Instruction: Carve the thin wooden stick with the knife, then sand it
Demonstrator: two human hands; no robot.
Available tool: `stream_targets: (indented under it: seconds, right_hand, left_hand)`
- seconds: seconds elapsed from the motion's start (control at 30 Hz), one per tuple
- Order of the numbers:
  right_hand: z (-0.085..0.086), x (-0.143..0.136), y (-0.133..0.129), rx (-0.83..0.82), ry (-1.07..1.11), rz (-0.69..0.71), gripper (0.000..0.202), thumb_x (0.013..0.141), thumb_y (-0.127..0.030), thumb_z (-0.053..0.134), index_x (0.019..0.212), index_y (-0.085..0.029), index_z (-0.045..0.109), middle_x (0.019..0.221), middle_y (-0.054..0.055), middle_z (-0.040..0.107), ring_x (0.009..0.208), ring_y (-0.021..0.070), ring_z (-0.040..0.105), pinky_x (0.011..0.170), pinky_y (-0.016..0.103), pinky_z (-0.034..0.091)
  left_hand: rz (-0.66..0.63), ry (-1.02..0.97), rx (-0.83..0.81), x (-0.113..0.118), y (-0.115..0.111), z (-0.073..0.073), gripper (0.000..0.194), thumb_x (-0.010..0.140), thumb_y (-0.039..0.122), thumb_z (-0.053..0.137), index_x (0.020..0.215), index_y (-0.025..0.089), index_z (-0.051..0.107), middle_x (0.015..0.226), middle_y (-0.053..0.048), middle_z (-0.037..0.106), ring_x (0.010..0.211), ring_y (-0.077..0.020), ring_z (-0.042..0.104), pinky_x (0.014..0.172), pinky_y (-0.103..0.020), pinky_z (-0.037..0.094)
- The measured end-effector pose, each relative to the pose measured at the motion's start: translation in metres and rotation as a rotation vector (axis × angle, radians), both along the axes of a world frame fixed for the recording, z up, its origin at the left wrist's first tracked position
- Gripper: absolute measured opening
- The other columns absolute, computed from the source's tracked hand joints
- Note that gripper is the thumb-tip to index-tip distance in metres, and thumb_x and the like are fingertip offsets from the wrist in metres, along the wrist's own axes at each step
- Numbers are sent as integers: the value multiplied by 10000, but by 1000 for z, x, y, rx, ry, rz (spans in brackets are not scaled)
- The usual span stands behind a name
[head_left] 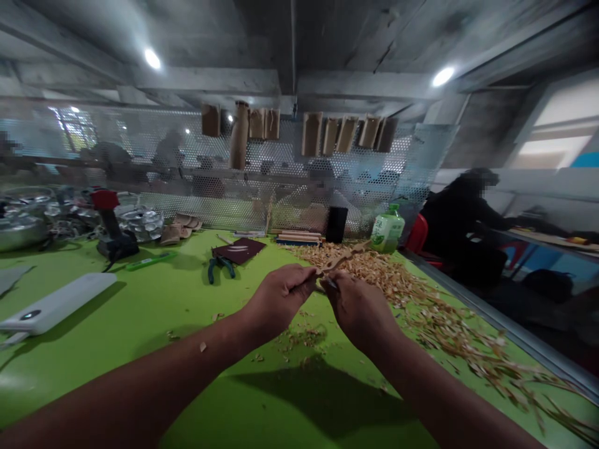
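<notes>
Table (pixel 168 296) in bright green spreads beneath the work, and a broad drift of wood shavings (pixel 407 280) lies beyond the hands, trailing off along the right side. Judging by that litter, the step in hand is whittling wood down, with thin material being taken off. The next move seems to call for a firm hold on the left and a short, controlled stroke on the right, with the left fingertips kept out of the edge's path.

Both hands meet above the middle of the table, close together. The left hand (pixel 285 293) is curled, thumb uppermost, pinching the near end of a slim, wavy wooden piece (pixel 346 255). The right hand (pixel 358 305) is bent round what looks like a small tool (pixel 330 282), perhaps a knife, though its greyish end is too blurred to be sure. The wooden piece has its near end between the two hands, at their fingertips; the rest reaches away from the person and slants to the right, in front of the shavings. Smallest of all, a pale wood chip (pixel 203 346) rests on the left forearm.
</notes>
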State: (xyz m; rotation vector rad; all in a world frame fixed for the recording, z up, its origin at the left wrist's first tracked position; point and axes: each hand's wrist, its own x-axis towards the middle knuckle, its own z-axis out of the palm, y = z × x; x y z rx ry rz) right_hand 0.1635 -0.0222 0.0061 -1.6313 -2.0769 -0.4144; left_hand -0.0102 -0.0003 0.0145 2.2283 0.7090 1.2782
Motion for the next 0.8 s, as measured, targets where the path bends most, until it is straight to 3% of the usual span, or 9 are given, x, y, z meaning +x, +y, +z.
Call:
stream_targets:
  seconds: [0.1,0.23,0.4,0.57,0.8]
  right_hand:
    - [0,-2,-1,-13,18,-18,286,970,-307,341,912,-181,591,758,95,687,599,192,601,535,297,231]
    - [-2,-2,1,-124,125,67,297,980,-321,339,870,-186,580,738,73,687,581,168,591,531,277,254]
    - [-6,1,4,-21,56,22,294,972,-307,336,898,-180,590,737,83,680,605,182,588,542,285,242]
    - [-8,0,3,-79,121,48,306,976,-331,333,870,-191,583,726,64,676,576,170,578,531,274,250]
    - [-8,-2,2,-70,81,-10,298,976,-320,326,902,-182,580,719,78,679,580,191,589,535,286,242]
  left_hand:
    - [25,34,5,-1,-1,-2,200,926,240,478,849,148,638,713,-5,503,686,-131,463,649,-244,373]
    - [64,93,10,-3,-2,0,188,915,222,481,890,149,653,730,-16,518,708,-144,475,661,-255,366]
    - [-47,33,-184,-3,-5,4,199,904,252,494,867,152,662,713,-6,504,695,-141,450,637,-244,364]
    - [63,34,-18,1,-7,-2,185,910,210,475,904,156,652,757,-23,536,727,-150,484,674,-258,374]
    - [77,43,-24,3,-9,-3,161,914,198,473,839,151,608,720,-4,496,687,-134,462,643,-241,357]
